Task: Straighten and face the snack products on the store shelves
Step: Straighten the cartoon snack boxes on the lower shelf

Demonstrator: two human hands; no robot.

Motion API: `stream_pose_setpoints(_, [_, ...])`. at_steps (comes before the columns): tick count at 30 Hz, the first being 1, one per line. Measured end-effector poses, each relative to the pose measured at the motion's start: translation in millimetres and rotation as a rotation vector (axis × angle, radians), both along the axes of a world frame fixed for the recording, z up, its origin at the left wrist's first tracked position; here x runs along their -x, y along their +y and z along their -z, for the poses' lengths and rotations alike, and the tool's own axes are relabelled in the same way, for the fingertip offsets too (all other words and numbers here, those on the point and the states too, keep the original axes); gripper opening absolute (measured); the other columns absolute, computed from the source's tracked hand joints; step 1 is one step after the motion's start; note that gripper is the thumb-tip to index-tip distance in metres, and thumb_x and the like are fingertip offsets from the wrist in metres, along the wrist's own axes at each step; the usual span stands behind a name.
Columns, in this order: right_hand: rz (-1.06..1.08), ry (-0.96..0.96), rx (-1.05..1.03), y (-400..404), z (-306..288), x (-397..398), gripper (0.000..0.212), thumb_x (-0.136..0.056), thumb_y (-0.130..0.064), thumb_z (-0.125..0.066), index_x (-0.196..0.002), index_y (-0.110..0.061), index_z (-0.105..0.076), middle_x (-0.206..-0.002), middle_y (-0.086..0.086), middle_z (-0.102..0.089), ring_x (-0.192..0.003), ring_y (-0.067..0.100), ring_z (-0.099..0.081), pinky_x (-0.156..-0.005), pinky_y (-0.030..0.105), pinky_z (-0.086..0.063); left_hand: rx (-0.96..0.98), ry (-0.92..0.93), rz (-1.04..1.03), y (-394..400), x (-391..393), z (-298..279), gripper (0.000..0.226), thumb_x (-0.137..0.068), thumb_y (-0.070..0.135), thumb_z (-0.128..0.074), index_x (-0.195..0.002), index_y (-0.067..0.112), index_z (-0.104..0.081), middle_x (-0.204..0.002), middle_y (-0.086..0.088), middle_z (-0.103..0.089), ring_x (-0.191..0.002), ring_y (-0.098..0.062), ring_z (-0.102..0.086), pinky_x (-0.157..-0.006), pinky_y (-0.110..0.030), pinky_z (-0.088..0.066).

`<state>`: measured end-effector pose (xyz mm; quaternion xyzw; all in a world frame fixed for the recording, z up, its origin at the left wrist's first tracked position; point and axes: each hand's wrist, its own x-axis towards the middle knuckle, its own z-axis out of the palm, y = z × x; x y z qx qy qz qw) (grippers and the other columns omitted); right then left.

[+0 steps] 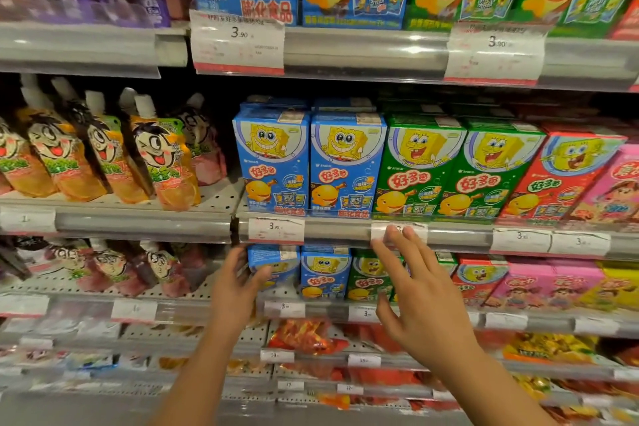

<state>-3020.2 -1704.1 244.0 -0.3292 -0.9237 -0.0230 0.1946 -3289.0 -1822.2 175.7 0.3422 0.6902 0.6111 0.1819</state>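
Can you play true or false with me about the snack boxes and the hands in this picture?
1. The left hand is touching a blue box on the lower shelf. True.
2. The right hand is squeezing a green box. False: its fingers are spread open in front of the boxes and hold nothing.
3. On the middle shelf, two blue boxes stand to the left of the green boxes. True.
4. The orange drink pouches stand to the right of the boxes. False: they stand to the left.
5. The price tag under the top shelf says 3.90. True.
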Motion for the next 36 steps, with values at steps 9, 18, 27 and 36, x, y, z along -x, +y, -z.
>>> stream_pose_setpoints(9, [0.021,-0.020,0.034,-5.1,0.9,2.7,0.075,-0.085,-0.045,-0.053,-0.155,-0.026,-0.036,-0.165,0.002,-0.026,-0.157,0.026,-0.011,-0.105,0.044,-0.052,0.097,-0.055,0.095,3.5,25.8,-2.3,0.043,-0.090,0.013,-0.074,-0.125,0.035,-0.060,-0.116,0.014,-0.073,-0.111,0.000,-0.066,-0.080,-0.016,-0.056])
stream_pose_setpoints(18, [0.013,-0.009,0.045,-6.4,-0.9,3.5,0.076,-0.086,-0.045,-0.052,-0.157,-0.027,-0.033,-0.167,0.000,-0.024,-0.157,0.024,-0.009,-0.098,0.039,-0.056,0.177,-0.046,0.190,-3.1,27.3,-12.4,0.046,-0.093,0.023,-0.072,-0.132,0.039,-0.052,-0.120,0.032,-0.066,-0.113,0.010,-0.061,-0.101,-0.031,-0.051])
stream_pose_setpoints(27, [-0.013,0.022,0.043,-5.8,-0.1,0.5,0.079,-0.083,-0.042,-0.056,-0.156,-0.024,-0.033,-0.167,0.002,-0.023,-0.157,0.025,-0.008,-0.099,0.038,-0.056,0.317,1.133,-0.029,13.7,-19.2,1.7,0.059,-0.087,0.040,-0.059,-0.138,0.010,-0.052,-0.129,-0.011,-0.058,-0.121,-0.037,-0.052,-0.106,-0.058,-0.045])
stream_pose_setpoints(36, [-0.024,0.023,0.041,-4.0,1.1,-1.1,0.085,-0.084,-0.042,-0.055,-0.160,-0.023,-0.024,-0.169,0.000,-0.016,-0.158,0.023,-0.003,-0.111,0.040,-0.047,0.632,1.238,0.081,66.1,-66.3,-16.8,0.057,-0.085,0.045,-0.076,-0.134,0.021,-0.059,-0.128,-0.004,-0.065,-0.122,-0.032,-0.058,-0.105,-0.052,-0.043])
